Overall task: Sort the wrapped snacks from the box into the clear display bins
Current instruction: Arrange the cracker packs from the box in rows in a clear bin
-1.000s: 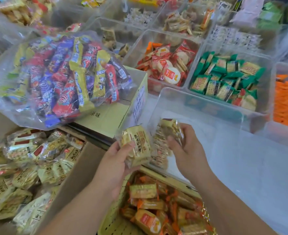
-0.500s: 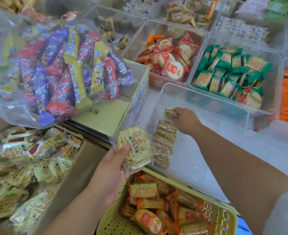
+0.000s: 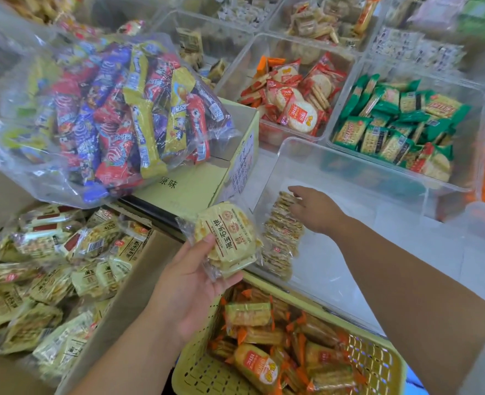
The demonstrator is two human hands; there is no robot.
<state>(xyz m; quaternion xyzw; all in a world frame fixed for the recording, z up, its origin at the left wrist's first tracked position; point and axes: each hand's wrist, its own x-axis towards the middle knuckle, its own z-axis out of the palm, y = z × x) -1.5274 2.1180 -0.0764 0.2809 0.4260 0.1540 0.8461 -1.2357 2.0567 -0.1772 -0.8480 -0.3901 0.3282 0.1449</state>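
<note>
My left hand (image 3: 191,283) grips a small stack of yellow wrapped biscuit packs (image 3: 226,238) just left of the clear bin (image 3: 349,163). Inside that bin a row of the same packs (image 3: 281,238) stands on edge along its left wall. My right hand (image 3: 315,208) reaches into the bin, fingers straight and touching the far end of the row, holding nothing. The cardboard box (image 3: 127,292) at the lower left holds several more yellow packs (image 3: 50,269).
A clear bag of red, blue and yellow snack bars (image 3: 113,109) lies on a closed yellow carton (image 3: 195,181). A yellow perforated basket (image 3: 375,363) with orange packs sits in front. Bins of red-orange packs (image 3: 295,101) and green packs (image 3: 392,126) stand behind.
My right hand carried packs into the bin, set them at the far end of the row and let go. My left hand stayed put with its stack.
</note>
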